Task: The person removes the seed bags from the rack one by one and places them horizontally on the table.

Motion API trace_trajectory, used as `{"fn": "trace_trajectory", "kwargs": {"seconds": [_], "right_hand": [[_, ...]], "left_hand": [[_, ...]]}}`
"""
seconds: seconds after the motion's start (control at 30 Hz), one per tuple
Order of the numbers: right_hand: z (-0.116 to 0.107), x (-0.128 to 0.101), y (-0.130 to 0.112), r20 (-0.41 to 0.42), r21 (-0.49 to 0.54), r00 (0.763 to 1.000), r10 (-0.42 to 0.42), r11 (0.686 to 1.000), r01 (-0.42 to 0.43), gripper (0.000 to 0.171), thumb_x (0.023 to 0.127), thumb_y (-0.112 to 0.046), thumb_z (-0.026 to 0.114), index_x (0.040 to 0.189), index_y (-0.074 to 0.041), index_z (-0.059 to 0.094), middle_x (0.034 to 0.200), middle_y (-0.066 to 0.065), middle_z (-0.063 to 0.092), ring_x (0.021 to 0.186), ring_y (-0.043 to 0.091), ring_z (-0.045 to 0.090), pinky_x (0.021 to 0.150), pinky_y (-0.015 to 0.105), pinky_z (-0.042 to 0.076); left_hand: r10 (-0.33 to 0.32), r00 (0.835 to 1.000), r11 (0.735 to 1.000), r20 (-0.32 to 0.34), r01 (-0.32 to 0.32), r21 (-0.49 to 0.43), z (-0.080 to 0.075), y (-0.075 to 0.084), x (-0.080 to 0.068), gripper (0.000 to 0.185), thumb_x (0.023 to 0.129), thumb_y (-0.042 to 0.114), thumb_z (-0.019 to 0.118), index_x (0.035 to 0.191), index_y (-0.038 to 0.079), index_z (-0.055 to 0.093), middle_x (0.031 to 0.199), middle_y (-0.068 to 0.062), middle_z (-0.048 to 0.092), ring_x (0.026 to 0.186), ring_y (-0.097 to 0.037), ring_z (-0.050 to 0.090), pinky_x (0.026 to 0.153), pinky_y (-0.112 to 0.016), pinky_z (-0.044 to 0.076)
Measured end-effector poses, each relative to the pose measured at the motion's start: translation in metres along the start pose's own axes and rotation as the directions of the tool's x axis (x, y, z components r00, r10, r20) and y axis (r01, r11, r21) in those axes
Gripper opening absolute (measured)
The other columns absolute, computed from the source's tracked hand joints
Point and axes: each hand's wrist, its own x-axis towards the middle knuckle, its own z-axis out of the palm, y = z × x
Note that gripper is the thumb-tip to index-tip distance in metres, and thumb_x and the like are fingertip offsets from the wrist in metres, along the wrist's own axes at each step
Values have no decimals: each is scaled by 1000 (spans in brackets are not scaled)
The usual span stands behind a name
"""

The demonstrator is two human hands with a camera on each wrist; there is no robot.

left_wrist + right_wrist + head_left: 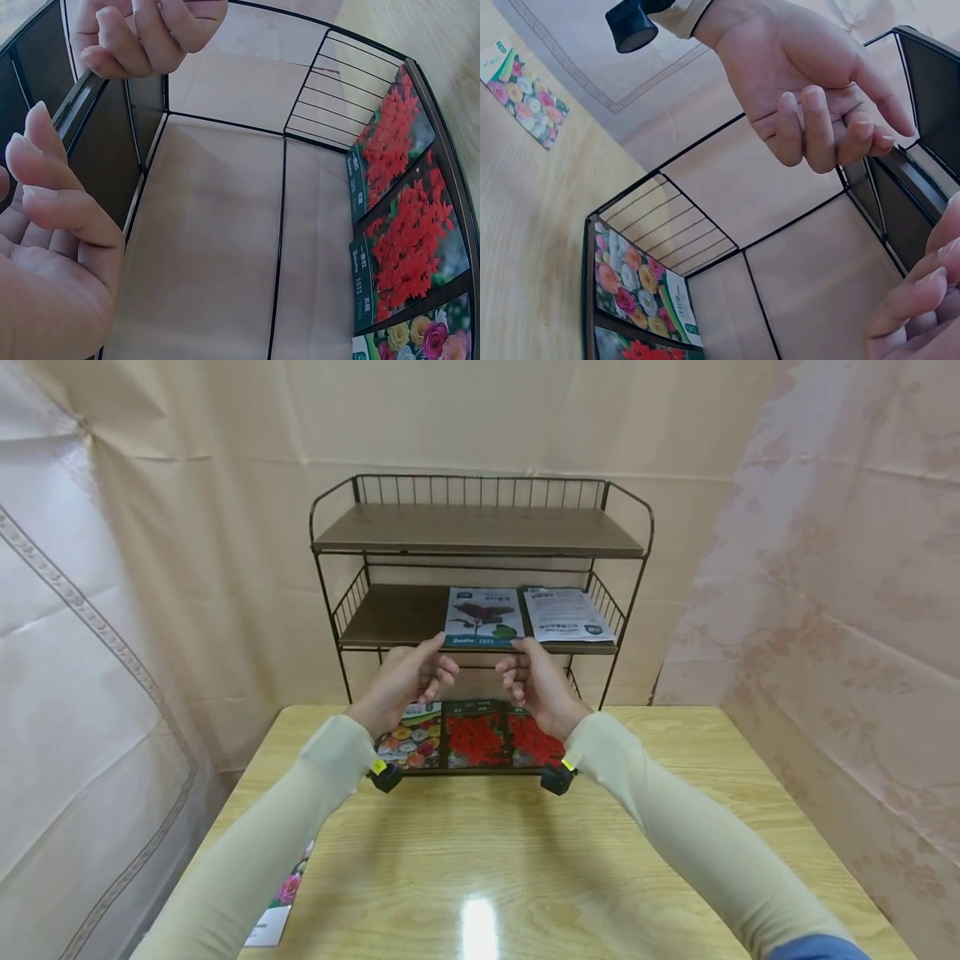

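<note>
Hovering hands (pixel 405 681) near, seemingly off, shelf (pixel 480 643)

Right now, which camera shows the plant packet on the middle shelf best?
The head view: the plant packet lies in full sight on the middle shelf, beside a white sheet. Neither wrist view shows it, only the shelf's front edge.

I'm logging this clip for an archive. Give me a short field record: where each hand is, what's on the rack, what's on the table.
left hand: raised before the middle shelf, fingers loosely curled, holding nothing
right hand: the same, opposite the left
rack: three-tier wire shelf on the table
top shelf: nothing visible on it
middle shelf: two seed packets, lying flat
bottom shelf: flower packets in a row
table edge: one flower packet, at the left
</note>
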Motion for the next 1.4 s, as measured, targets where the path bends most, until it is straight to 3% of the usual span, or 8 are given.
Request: {"fn": "trace_trajectory", "kwargs": {"seconds": [0.33, 0.67, 0.9, 1.17, 1.4], "right_hand": [[-9, -8, 3, 117, 93, 987, -107, 991, 96, 37, 107, -24, 48, 77, -10, 66, 63, -1, 57, 46, 10, 41, 51, 24, 34], [-13, -9, 3, 82, 100, 990, -118, 989, 110, 41, 108, -29, 51, 76, -9, 66, 61, -1, 57, 45, 9, 41, 46, 23, 33], [-13, -10, 2, 65, 20, 986, -154, 988, 153, 36, 107, -25, 54, 78, -8, 66, 62, -1, 56, 46, 8, 42, 45, 20, 33], [-14, -14, -1, 67, -29, 984, -165, 985, 167, 35, 109, -25, 53, 80, -8, 65, 63, -2, 55, 47, 7, 42, 46, 20, 33], [-15, -16, 0, 85, -25, 984, -154, 987, 156, 35, 108, -26, 54, 80, -7, 66, 64, -1, 56, 48, 8, 43, 46, 20, 33]], "left_hand": [[24, 1000, 999, 16, -24, 25, 2, 3, 2, 53, 104, 45, 60, 119, -5, 70, 88, -3, 76, 52, -7, 46, 50, -21, 39], [46, 999, 995, -8, -45, 91, 6, 4, 5, 37, 105, 32, 63, 105, -3, 72, 80, -3, 70, 52, -7, 47, 48, -19, 41], [48, 999, 995, -20, -46, 88, 7, 6, 4, 35, 106, 31, 61, 99, -2, 71, 78, -2, 68, 50, -9, 47, 48, -20, 39], [27, 1000, 997, -4, -27, 74, 9, 6, 3, 50, 105, 36, 61, 115, -13, 66, 76, -1, 69, 50, -9, 47, 50, -21, 40], [25, 1000, 997, 1, -25, 79, 10, 4, 2, 39, 106, 33, 59, 104, -4, 70, 80, -3, 68, 52, -10, 48, 51, -22, 41]]}}
